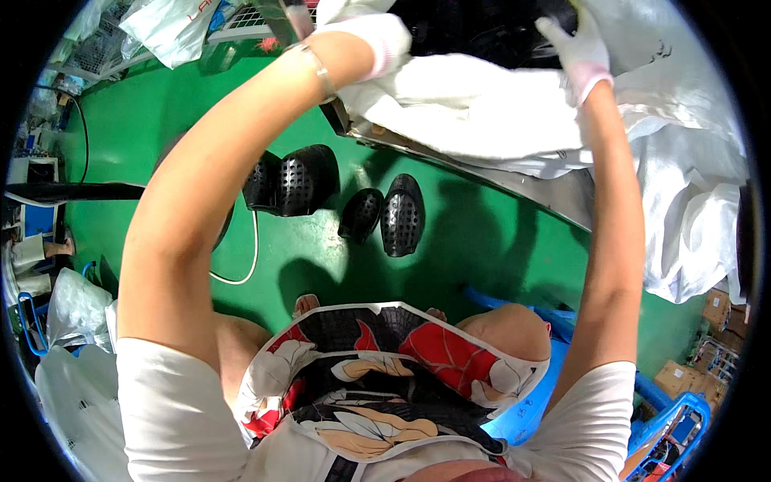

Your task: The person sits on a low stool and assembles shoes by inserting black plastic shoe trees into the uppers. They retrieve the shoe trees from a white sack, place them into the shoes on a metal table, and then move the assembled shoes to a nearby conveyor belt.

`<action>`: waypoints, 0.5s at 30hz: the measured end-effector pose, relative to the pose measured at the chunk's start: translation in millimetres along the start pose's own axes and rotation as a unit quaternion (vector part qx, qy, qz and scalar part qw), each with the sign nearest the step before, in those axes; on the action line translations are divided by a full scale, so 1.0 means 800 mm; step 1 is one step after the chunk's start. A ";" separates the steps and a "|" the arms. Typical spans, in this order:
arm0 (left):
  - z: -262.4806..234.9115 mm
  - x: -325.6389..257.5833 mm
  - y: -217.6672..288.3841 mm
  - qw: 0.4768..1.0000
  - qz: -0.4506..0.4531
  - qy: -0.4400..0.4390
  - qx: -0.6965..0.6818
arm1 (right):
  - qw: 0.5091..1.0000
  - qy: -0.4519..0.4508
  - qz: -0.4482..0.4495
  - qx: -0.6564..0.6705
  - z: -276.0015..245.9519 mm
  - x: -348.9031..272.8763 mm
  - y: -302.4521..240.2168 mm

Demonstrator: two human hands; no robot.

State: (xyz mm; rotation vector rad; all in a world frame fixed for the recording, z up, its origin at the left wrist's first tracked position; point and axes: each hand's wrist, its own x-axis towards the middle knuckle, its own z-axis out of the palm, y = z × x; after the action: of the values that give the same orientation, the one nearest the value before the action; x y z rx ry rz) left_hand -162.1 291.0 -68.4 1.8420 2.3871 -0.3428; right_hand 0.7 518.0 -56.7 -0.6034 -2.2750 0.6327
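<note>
Both my hands wear white knitted gloves and reach to the far edge of the view. My left hand (373, 40) is over the left end of a white cloth (482, 100), and its fingers are not clear enough to show a grip. My right hand (582, 56) has its thumb and fingers apart, with the wrist by the cloth's right end. Between the hands lies a glossy black surface (482, 32), cut off by the top of the picture. The cloth lies bunched along the near edge of a metal-edged table (554, 189).
Black perforated slippers (401, 217) lie on the green floor (474, 233). White plastic sheeting (683, 209) hangs at the right. A blue-framed cart (683, 418) and cardboard boxes (687, 381) stand at the lower right. Plastic bags (173, 32) hang near a wire rack at the upper left.
</note>
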 end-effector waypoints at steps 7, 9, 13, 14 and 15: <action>0.030 -0.027 0.013 0.982 0.051 0.034 0.180 | 0.999 0.001 0.028 0.041 0.001 0.032 0.037; 0.032 -0.019 0.020 0.989 -0.013 0.014 0.149 | 0.996 0.000 0.031 0.079 0.008 0.035 0.050; 0.029 0.008 0.023 0.975 -0.061 0.196 -0.085 | 0.982 -0.044 0.036 0.179 0.004 0.031 0.050; 0.031 0.026 0.016 0.971 -0.058 0.223 -0.071 | 0.973 -0.066 0.064 0.212 0.003 0.030 0.043; 0.032 0.040 0.013 0.965 -0.057 0.249 -0.055 | 0.971 -0.066 0.063 0.219 0.010 0.031 0.049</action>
State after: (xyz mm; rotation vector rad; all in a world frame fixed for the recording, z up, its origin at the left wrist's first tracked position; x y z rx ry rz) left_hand -161.6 317.6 -101.8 1.9227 2.7610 0.2784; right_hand -11.8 560.6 -72.3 -0.4996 -2.1258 1.2281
